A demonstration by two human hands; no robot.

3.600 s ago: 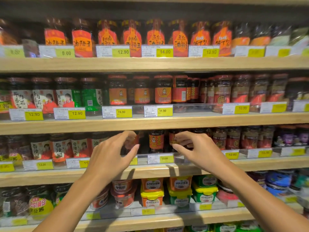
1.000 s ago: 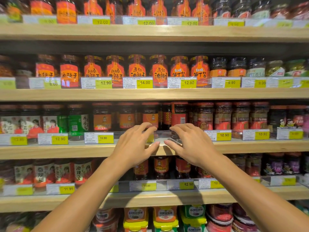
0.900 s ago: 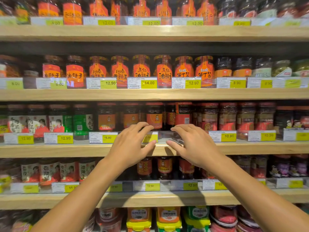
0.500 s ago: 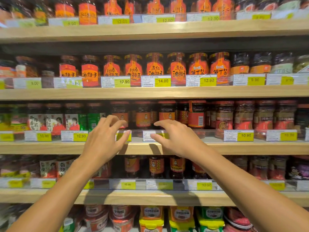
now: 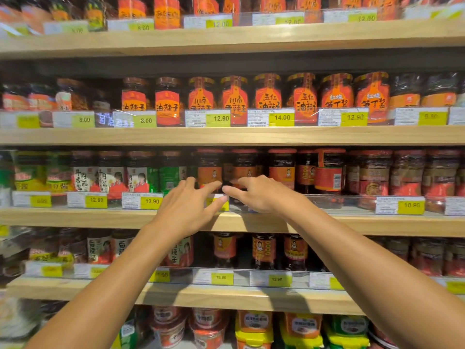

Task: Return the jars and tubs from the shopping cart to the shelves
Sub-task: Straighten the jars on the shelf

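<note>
Your left hand (image 5: 186, 210) and right hand (image 5: 259, 195) were both spread and held nothing, fingertips at the orange-labelled jars (image 5: 208, 170) on the middle shelf (image 5: 377, 224). You seemed between placements; next called for another jar from the cart, out of view.

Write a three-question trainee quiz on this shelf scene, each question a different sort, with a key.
1. True or false: the left hand holds a jar.
2. Multiple choice: the fingertips of the right hand are level with which row? A) the tubs at the bottom B) the orange-label jars on the shelf with the 10.90 tag C) the top shelf.
3. Fill in: the price tag below the centre jars one shelf above the hands reads ____.

Key: 1 false, both hands hold nothing; 2 B; 3 14.00.
</note>
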